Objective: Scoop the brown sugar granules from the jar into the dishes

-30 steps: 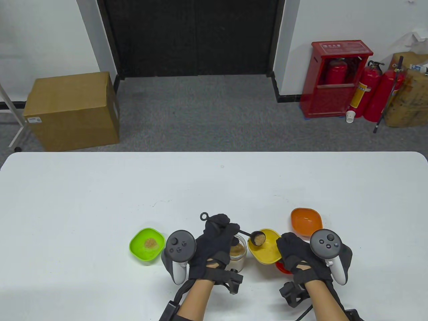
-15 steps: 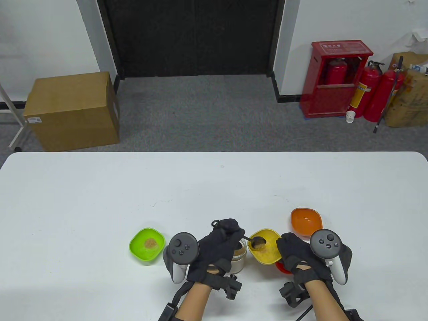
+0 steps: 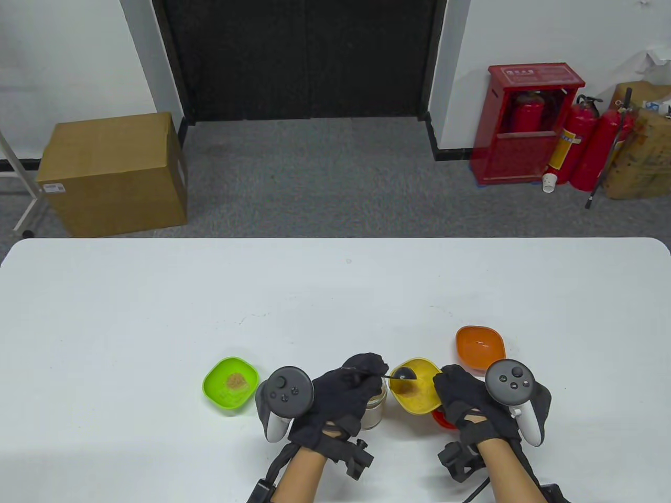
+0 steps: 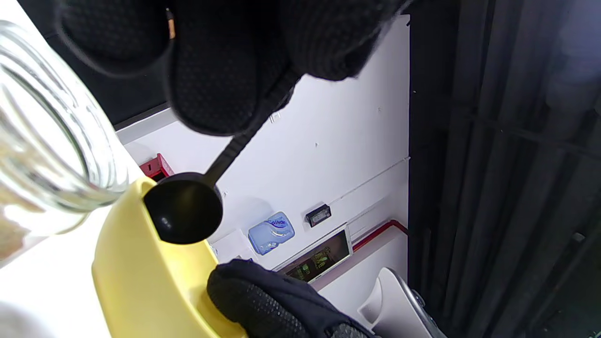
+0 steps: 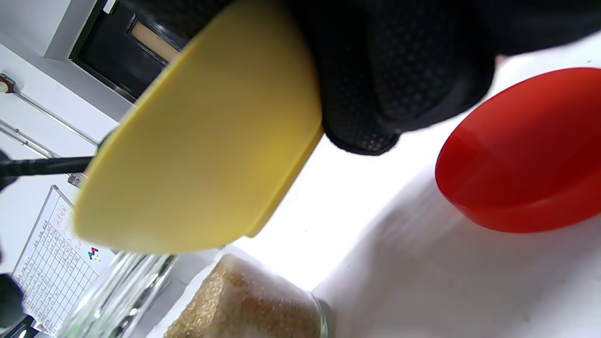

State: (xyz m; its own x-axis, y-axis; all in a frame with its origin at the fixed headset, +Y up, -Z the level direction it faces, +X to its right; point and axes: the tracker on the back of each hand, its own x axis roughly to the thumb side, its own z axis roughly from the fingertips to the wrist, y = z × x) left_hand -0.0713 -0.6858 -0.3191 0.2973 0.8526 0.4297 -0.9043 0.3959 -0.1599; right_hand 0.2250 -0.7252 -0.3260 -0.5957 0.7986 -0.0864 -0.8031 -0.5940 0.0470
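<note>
My left hand [image 3: 348, 390] grips the handle of a black measuring spoon [image 3: 403, 374]. The spoon's bowl is turned over above the yellow dish [image 3: 419, 399], which holds brown sugar. In the left wrist view the spoon [image 4: 184, 206] hangs over the dish's rim [image 4: 136, 263], beside the glass jar [image 4: 42, 155]. My right hand [image 3: 464, 398] holds the yellow dish by its right rim and lifts it off the table; the right wrist view shows the dish's underside [image 5: 202, 155]. The sugar jar [image 3: 378, 406] stands under my left hand, and also shows in the right wrist view [image 5: 244, 305].
A green dish [image 3: 230, 385] with a small sugar heap sits to the left. An orange dish [image 3: 479, 346] sits to the right at the back. A red lid [image 5: 521, 150] lies on the table under my right hand. The white table [image 3: 157, 314] stretches away behind.
My left hand has rolled the spoon over. The sugar that was in it has dropped into the yellow dish. The spoon's handle has swung down behind my fingers. The right hand has kept still.
</note>
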